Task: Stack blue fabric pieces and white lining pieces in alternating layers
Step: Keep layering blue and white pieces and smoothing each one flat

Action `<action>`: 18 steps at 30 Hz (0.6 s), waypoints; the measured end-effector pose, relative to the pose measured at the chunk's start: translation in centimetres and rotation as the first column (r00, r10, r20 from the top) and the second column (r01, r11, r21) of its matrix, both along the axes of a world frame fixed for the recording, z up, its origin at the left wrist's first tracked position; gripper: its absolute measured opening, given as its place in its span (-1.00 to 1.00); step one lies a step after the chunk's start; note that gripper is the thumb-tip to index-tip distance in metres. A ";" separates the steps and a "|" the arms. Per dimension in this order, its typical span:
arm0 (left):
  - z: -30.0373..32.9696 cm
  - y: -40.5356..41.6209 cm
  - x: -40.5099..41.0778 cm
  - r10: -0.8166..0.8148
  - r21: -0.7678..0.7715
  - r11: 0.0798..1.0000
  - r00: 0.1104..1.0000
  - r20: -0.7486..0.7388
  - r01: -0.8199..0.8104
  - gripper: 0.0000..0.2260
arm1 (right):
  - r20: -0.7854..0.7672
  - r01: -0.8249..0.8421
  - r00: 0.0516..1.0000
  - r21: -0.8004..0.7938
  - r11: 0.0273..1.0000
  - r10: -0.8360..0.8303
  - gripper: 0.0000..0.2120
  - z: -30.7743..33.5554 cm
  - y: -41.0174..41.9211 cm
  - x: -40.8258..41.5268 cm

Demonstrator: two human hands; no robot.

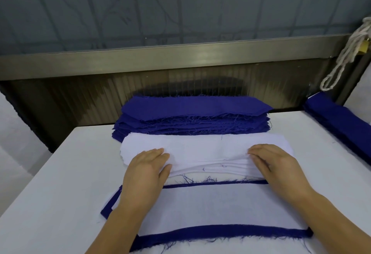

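1. While both hands lie on the pile of white lining pieces (202, 153) in the middle of the white table (60, 173), the left hand (146, 165) has its fingers laid nearly straight on the pile's left end, thumb against the near edge. It appears to press, not clench.
2. Fingers of the right hand (275, 161) bend slightly at the pile's right end, tips at the bunched top layers. Whether they pinch a single sheet I cannot tell.
3. Nearest the person, the alternating stack (220, 209) shows a white piece on top with blue edges framing it. By that, a blue piece looks due next.
4. Behind the lining sits the pile of blue fabric pieces (192, 113). A second blue bundle (339, 121) lies at the table's right edge, near a hanging cord (347, 53) and a brass padlock (224, 48).
5. Risks, as I judge them:
   - the thin lining clings, so two sheets may lift together and break the alternation;
   - dragging the wrinkled layers could skew the pile;
   - frayed blue threads may snag and pull the stack askew.
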State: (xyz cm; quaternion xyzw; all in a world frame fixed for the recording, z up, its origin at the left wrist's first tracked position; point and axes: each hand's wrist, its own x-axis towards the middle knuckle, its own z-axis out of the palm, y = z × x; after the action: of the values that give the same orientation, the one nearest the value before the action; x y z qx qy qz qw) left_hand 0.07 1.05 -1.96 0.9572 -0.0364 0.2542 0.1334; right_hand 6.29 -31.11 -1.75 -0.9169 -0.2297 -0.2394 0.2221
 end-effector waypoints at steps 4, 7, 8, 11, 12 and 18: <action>0.0 0.0 0.1 -0.022 0.008 1.000 0.996 0.089 0.021 -0.77 | 0.013 -0.004 1.000 0.082 0.997 0.003 -0.85 0.0 0.3 0.2; 0.1 0.0 0.1 -0.043 0.031 0.999 0.989 0.143 0.039 -0.79 | -0.041 -0.001 0.999 0.199 0.980 0.010 -0.85 -0.1 0.5 0.1; 0.1 0.0 0.0 -0.050 0.033 0.998 0.986 0.158 0.045 -0.80 | -0.055 0.002 0.998 0.225 0.974 0.011 -0.85 -0.1 0.5 0.1; 0.2 0.0 -0.1 -0.063 0.014 0.998 0.983 0.174 0.062 -0.82 | -0.114 0.017 0.993 0.273 0.962 0.015 -0.85 -0.2 0.5 0.0; 0.2 0.1 -0.2 -0.067 0.005 0.998 0.983 0.172 0.067 -0.83 | -0.130 0.021 0.991 0.279 0.960 0.016 -0.83 -0.2 0.4 0.0; 0.5 -0.1 -0.3 -0.031 -0.090 0.995 0.992 0.118 0.042 -0.87 | -0.166 -0.022 0.984 0.258 0.966 0.066 -0.82 0.0 0.2 -0.2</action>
State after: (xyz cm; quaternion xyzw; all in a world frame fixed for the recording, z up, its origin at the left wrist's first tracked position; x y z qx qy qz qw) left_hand -0.24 0.91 -1.43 0.9327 -0.0498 0.3087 0.1798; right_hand 6.09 -30.95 -1.75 -0.8926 -0.1971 -0.1816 0.3625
